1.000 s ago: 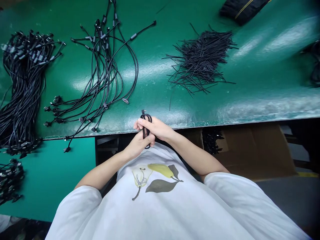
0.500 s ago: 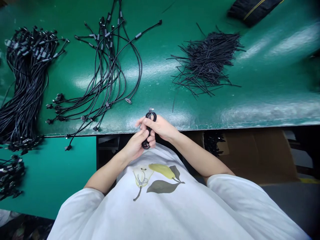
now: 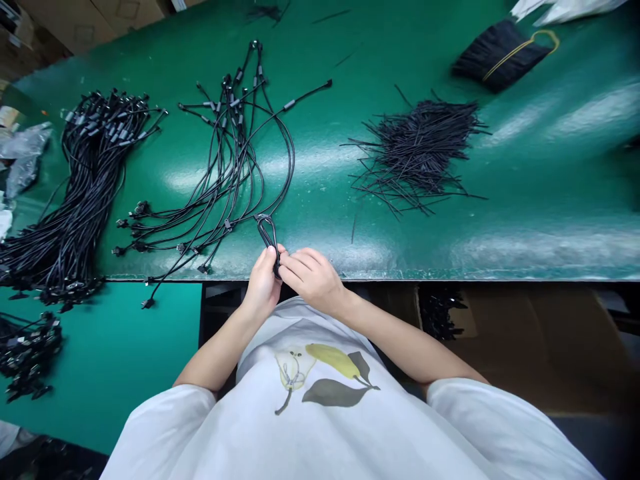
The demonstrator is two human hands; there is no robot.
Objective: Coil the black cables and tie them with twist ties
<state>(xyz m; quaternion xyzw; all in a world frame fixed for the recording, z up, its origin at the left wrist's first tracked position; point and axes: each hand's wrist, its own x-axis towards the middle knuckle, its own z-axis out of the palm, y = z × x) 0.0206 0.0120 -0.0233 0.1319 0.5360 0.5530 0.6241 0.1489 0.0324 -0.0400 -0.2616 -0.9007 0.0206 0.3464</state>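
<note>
A black cable [image 3: 268,232], folded into a narrow coil, is gripped in my left hand [image 3: 263,285] at the table's front edge. Its looped end sticks up past my fingers; the lower part is hidden in my palm. My right hand [image 3: 314,280] is closed, fingers together, with the tips pressed against the coil's middle from the right. Whether a thin tie is between those fingertips cannot be made out. Just left of my hands lies a loose spread of black cables [image 3: 220,167] with grey sleeves. A pile of thin black ties [image 3: 425,150] lies to the right.
A thick bundle of cables [image 3: 95,173] fills the left side of the green table [image 3: 330,187]. More connectors [image 3: 30,353] lie on the lower green surface. A banded black bundle [image 3: 500,57] is at the back right. A cardboard box [image 3: 535,327] stands below the edge.
My hands and the coil have shifted slightly left, and the coil has turned, its loop now pointing up and left. My right hand has moved round to the coil's right side. The view has tilted upward.
</note>
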